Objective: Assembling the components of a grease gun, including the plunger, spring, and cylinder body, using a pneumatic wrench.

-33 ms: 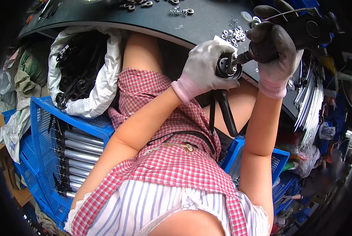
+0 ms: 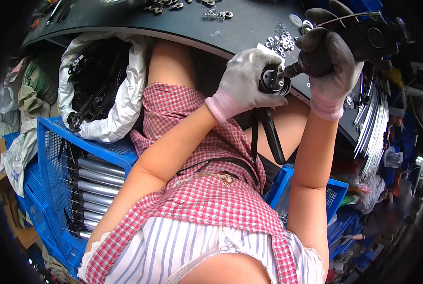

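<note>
My left hand (image 2: pixel 247 80), in a pale grey work glove, is closed around a black round-ended part (image 2: pixel 274 87) with its open end turned right. Small metal pieces show inside that end. Two long black lever-like pieces (image 2: pixel 271 135) hang below the hand. A black power screwdriver (image 2: pixel 362 45) lies almost level in my right hand (image 2: pixel 333 71), which wears a similar glove with darkened fingers. The tool's tip meets the metal piece inside the black part, at the bench's front edge. The fingers hide much of the tool's nose.
Washers (image 2: pixel 281 43), springs (image 2: pixel 214 14) and small metal fittings lie on the dark bench (image 2: pixel 183 21). A white sack (image 2: pixel 131 90) of black parts stands left, above a blue crate (image 2: pixel 43 142) with silver tubes (image 2: pixel 100 179). Thin metal rods (image 2: pixel 374 123) are bundled at right.
</note>
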The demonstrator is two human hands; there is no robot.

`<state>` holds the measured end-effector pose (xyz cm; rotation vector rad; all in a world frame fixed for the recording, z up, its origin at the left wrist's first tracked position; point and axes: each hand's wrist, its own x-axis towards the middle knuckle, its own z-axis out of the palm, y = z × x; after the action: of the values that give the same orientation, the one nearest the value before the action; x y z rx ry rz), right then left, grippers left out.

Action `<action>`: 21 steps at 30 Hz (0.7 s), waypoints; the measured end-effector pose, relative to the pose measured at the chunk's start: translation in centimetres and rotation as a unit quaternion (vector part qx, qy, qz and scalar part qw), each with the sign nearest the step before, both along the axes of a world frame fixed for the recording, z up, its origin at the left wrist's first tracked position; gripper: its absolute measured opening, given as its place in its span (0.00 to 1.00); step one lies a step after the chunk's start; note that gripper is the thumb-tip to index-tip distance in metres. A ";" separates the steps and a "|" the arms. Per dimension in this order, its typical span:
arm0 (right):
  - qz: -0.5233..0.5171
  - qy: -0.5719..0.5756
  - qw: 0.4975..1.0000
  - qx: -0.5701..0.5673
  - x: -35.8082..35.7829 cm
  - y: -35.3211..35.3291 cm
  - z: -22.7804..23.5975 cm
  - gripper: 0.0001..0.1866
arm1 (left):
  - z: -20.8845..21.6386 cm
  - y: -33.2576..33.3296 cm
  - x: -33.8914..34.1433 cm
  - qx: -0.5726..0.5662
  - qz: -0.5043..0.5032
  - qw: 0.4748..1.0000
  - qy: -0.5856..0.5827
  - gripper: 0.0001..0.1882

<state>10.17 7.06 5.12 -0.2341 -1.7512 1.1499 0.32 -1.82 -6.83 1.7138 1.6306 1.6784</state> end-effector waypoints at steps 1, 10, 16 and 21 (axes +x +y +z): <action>-0.010 0.005 1.000 -0.005 0.0 -0.5 0.0 0.25 | 0.3 -0.1 -0.2 0.003 -0.001 1.000 0.003 0.39; -0.068 0.015 0.997 0.033 -0.1 -0.7 -0.1 0.20 | 2.9 -4.5 2.4 0.219 0.027 0.973 0.072 0.39; -0.054 0.025 0.998 -0.011 -0.1 -0.8 0.0 0.21 | 0.6 -6.3 2.8 0.136 -0.313 0.921 0.189 0.15; -0.031 0.064 0.997 -0.010 -0.3 -1.0 0.2 0.24 | 0.1 -6.3 0.9 0.169 -0.367 0.902 0.150 0.10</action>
<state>9.88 6.04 5.33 -0.2204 -1.6106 1.1128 1.18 -8.16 -6.72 2.4339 0.6043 1.3912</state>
